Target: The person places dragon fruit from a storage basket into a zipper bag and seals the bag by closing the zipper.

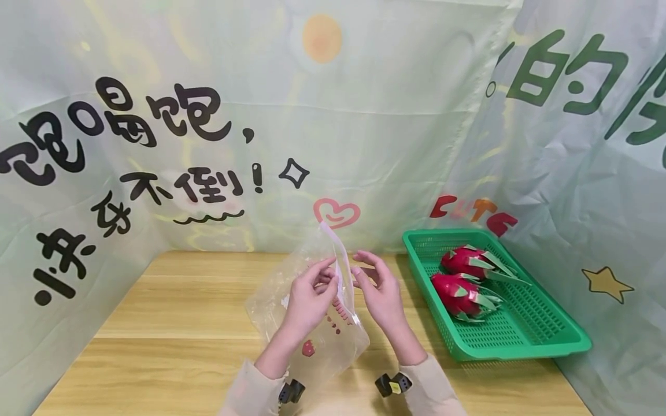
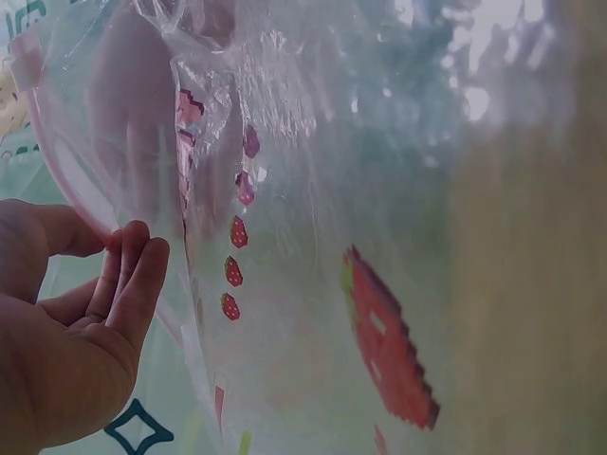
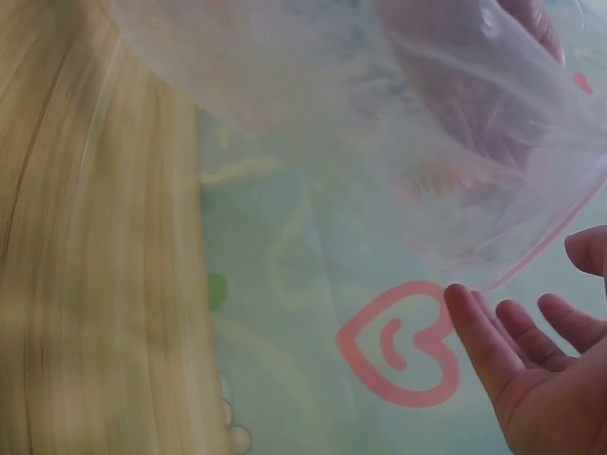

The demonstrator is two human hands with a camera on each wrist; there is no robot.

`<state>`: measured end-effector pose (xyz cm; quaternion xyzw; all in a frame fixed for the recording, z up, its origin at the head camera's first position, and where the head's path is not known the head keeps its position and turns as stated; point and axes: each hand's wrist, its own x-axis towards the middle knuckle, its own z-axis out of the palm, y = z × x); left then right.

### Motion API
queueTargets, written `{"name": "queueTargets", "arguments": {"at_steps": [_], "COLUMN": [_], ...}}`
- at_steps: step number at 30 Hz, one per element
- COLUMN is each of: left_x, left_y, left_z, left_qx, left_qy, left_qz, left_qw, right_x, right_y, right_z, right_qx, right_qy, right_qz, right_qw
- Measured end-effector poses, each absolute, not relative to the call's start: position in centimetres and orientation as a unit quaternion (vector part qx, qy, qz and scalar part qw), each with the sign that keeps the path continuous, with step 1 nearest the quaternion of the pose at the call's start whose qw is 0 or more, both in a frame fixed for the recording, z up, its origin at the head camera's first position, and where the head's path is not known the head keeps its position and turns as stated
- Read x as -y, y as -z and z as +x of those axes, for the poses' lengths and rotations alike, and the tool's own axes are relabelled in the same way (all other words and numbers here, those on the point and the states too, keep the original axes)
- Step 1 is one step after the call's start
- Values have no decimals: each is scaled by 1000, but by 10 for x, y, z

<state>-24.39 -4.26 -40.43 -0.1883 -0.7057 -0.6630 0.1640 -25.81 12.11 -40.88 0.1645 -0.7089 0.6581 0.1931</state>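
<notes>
A clear plastic zip bag (image 1: pixel 333 352) with strawberry prints and a pink-edged mouth is held up over the table. The left hand (image 1: pixel 309 300) pinches one side of that mouth between thumb and fingertips; the left wrist view shows the pinch on the pink strip (image 2: pixel 81 194). A small white slider (image 1: pixel 356 319) sits at the near end of the strip. Just right of the mouth, the right hand (image 1: pixel 382 289) has its fingers spread and slightly bent. In the right wrist view its fingertips (image 3: pixel 460 299) are close to the bag's edge, with nothing gripped.
On the right stands a green plastic basket (image 1: pixel 546 329) with two red dragon fruits, one (image 1: pixel 463 260) behind the other (image 1: pixel 452 292). The wooden table (image 1: pixel 171 306) ends at a printed cloth backdrop (image 1: pixel 395 144) behind and along both sides.
</notes>
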Motion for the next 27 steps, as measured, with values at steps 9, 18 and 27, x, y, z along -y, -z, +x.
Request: {"name": "queueTargets", "arguments": {"at_steps": [9, 18, 27], "left_x": [32, 30, 34], "left_y": [414, 418, 414], "left_z": [-244, -238, -240], "left_qx": [718, 751, 764], "left_qy": [645, 605, 591], "left_qz": [-214, -220, -210], "left_qw": [152, 147, 147], "right_x": [-124, -124, -125], "right_y": [412, 415, 416], "right_z": [-264, -263, -266], "right_qx": [743, 746, 688], "right_qy": [-646, -645, -703], "right_qz": [101, 69, 74], "right_qw": [145, 150, 166]}}
